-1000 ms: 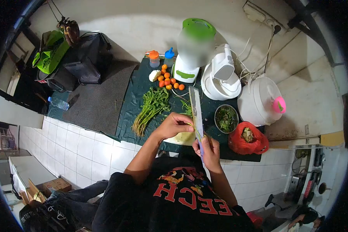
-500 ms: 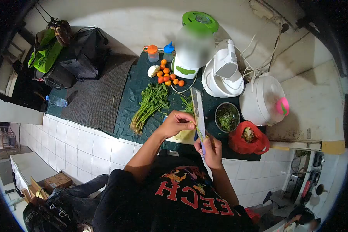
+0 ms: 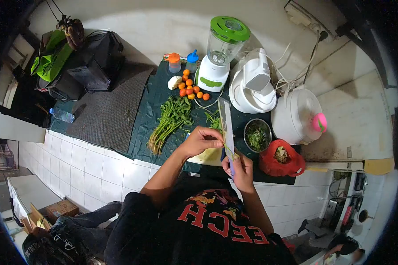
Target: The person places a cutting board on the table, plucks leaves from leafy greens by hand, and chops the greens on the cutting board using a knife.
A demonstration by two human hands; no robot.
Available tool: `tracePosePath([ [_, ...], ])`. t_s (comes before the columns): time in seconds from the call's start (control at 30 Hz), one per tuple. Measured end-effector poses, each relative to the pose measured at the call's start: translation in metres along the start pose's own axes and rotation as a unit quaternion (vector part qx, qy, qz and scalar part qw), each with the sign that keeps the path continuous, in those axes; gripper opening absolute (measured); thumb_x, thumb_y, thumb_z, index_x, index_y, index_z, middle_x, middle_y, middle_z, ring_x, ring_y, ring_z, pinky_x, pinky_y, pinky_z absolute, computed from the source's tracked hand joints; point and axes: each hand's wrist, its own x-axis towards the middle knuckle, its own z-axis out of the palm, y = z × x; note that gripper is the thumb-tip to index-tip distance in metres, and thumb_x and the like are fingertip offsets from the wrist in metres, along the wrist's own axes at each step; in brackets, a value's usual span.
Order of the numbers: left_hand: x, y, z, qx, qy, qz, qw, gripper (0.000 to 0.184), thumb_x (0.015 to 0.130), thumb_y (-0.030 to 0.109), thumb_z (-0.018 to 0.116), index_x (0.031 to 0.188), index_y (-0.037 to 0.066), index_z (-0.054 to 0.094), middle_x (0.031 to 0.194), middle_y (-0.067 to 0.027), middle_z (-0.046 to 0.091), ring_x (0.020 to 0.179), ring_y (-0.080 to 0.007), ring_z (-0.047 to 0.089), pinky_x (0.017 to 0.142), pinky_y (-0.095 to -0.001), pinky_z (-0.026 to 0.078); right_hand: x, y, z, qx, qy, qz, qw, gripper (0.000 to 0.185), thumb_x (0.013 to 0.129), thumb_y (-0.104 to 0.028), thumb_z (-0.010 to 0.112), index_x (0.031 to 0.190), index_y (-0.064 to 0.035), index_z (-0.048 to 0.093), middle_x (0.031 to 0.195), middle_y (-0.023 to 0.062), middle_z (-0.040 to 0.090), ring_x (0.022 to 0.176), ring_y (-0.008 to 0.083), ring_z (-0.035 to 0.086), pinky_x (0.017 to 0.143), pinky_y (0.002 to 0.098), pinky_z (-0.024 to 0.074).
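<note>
My right hand point(image 3: 240, 171) grips a knife point(image 3: 225, 119) by its purple handle, with the broad blade pointing away from me. Close to the blade, my left hand point(image 3: 203, 140) is closed, thumb against fingers, on a thin green stem that runs toward the knife. Under my hands lies a pale cutting board point(image 3: 206, 157), partly covered by them. Loose green leaves point(image 3: 213, 119) rest just left of the blade. Farther left is a bunch of leafy greens point(image 3: 170, 119) with its roots toward me. A metal bowl point(image 3: 258, 149) to the right contains chopped greens.
A red plastic bag point(image 3: 292, 165) with pale scraps sits at the right table edge. Behind stand a blender point(image 3: 213, 73), a white mixer point(image 3: 252, 95) and a white lidded container point(image 3: 294, 115). Several orange-red tomatoes point(image 3: 190, 89) lie before the blender. Another person's leg point(image 3: 86, 221) shows lower left.
The view has shifted slightly, moving the table and its things a little left in the picture. Both hands, the stem and the knife keep nearly the same pose.
</note>
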Motion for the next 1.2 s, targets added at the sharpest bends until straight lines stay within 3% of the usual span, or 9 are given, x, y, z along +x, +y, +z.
tracePosePath([
  [0.27, -0.010, 0.001, 0.002, 0.019, -0.015, 0.023, 0.999, 0.013, 0.088, 0.008, 0.079, 0.097, 0.000, 0.076, 0.095, -0.0043, 0.073, 0.089, -0.0116, 0.066, 0.084, -0.0280, 0.053, -0.003, 0.005, 0.010, -0.008, -0.005, -0.019, 1.000, 0.048, 0.111, -0.036, 0.042, 0.145, -0.0029, 0.051, 0.074, 0.0022, 0.056, 0.058, 0.0044, 0.044, 0.050, 0.0205, 0.0334],
  [0.47, -0.017, -0.002, -0.006, 0.027, -0.052, 0.028, 0.998, 0.014, 0.087, 0.008, 0.079, 0.099, 0.001, 0.077, 0.098, -0.0062, 0.073, 0.091, -0.0132, 0.066, 0.085, -0.0300, 0.052, -0.002, 0.018, 0.012, 0.004, -0.020, 0.031, 0.999, 0.043, 0.111, -0.031, 0.045, 0.142, -0.0031, 0.056, 0.077, 0.0009, 0.060, 0.060, 0.0035, 0.045, 0.053, 0.0198, 0.0365],
  [0.5, -0.018, -0.002, -0.007, 0.028, -0.053, 0.021, 0.998, 0.015, 0.087, 0.008, 0.079, 0.099, 0.001, 0.077, 0.099, -0.0065, 0.073, 0.090, -0.0134, 0.066, 0.085, -0.0307, 0.052, -0.001, 0.013, 0.017, 0.003, -0.010, 0.026, 1.000, 0.034, 0.111, -0.034, 0.043, 0.116, -0.0029, 0.056, 0.075, 0.0035, 0.059, 0.059, 0.0053, 0.046, 0.051, 0.0211, 0.0358],
  [0.53, -0.019, -0.003, -0.007, 0.028, -0.052, 0.020, 0.998, 0.015, 0.087, 0.008, 0.079, 0.099, 0.001, 0.077, 0.099, -0.0065, 0.073, 0.090, -0.0134, 0.066, 0.085, -0.0307, 0.052, 0.000, 0.011, 0.021, 0.003, -0.001, 0.022, 1.000, 0.042, 0.111, -0.037, 0.042, 0.091, -0.0027, 0.056, 0.074, 0.0061, 0.058, 0.057, 0.0072, 0.047, 0.050, 0.0223, 0.0351],
  [0.67, -0.024, -0.010, -0.011, -0.002, -0.016, 0.015, 1.000, 0.015, 0.088, 0.011, 0.078, 0.098, 0.001, 0.076, 0.097, -0.0045, 0.070, 0.091, -0.0133, 0.063, 0.085, -0.0295, 0.050, 0.001, 0.013, 0.024, 0.033, 0.012, 0.032, 0.999, 0.042, 0.111, -0.037, 0.041, 0.094, -0.0020, 0.057, 0.074, 0.0062, 0.057, 0.057, 0.0073, 0.047, 0.050, 0.0225, 0.0362],
  [0.73, -0.025, -0.017, -0.016, 0.002, 0.000, 0.028, 1.000, 0.014, 0.088, 0.011, 0.078, 0.097, 0.001, 0.076, 0.098, -0.0039, 0.068, 0.092, -0.0135, 0.062, 0.085, -0.0283, 0.049, 0.001, 0.010, 0.025, 0.092, 0.065, 0.036, 0.993, 0.042, 0.111, -0.038, 0.041, 0.096, -0.0019, 0.056, 0.074, 0.0060, 0.056, 0.057, 0.0078, 0.046, 0.050, 0.0229, 0.0371],
  [0.9, -0.034, -0.036, -0.035, -0.103, 0.045, -0.047, 0.993, 0.008, 0.092, 0.009, 0.074, 0.097, 0.003, 0.071, 0.096, -0.0018, 0.066, 0.089, -0.0113, 0.061, 0.082, -0.0263, 0.049, -0.002, 0.016, 0.002, 0.103, 0.068, 0.025, 0.992, 0.039, 0.109, -0.039, 0.046, 0.094, -0.0049, 0.055, 0.074, 0.0058, 0.058, 0.056, 0.0052, 0.046, 0.047, 0.0214, 0.0359],
  [1.1, -0.032, -0.068, -0.051, -0.066, 0.128, -0.082, 0.986, 0.008, 0.094, 0.011, 0.072, 0.100, 0.006, 0.070, 0.097, 0.0000, 0.068, 0.086, -0.0108, 0.065, 0.080, -0.0261, 0.054, -0.031, 0.044, -0.033, 0.104, 0.126, 0.081, 0.983, 0.038, 0.109, -0.039, 0.046, 0.097, -0.0043, 0.056, 0.073, 0.0067, 0.058, 0.053, 0.0060, 0.046, 0.046, 0.0215, 0.0352],
  [1.2, -0.025, -0.099, -0.064, -0.019, 0.186, -0.106, 0.976, 0.010, 0.092, 0.009, 0.073, 0.100, 0.003, 0.070, 0.095, -0.0027, 0.070, 0.086, -0.0118, 0.067, 0.081, -0.0262, 0.055, -0.050, 0.072, -0.044, 0.106, 0.146, 0.101, 0.978, 0.039, 0.109, -0.040, 0.046, 0.096, -0.0045, 0.056, 0.071, 0.0058, 0.058, 0.051, 0.0061, 0.046, 0.044, 0.0219, 0.0335],
])
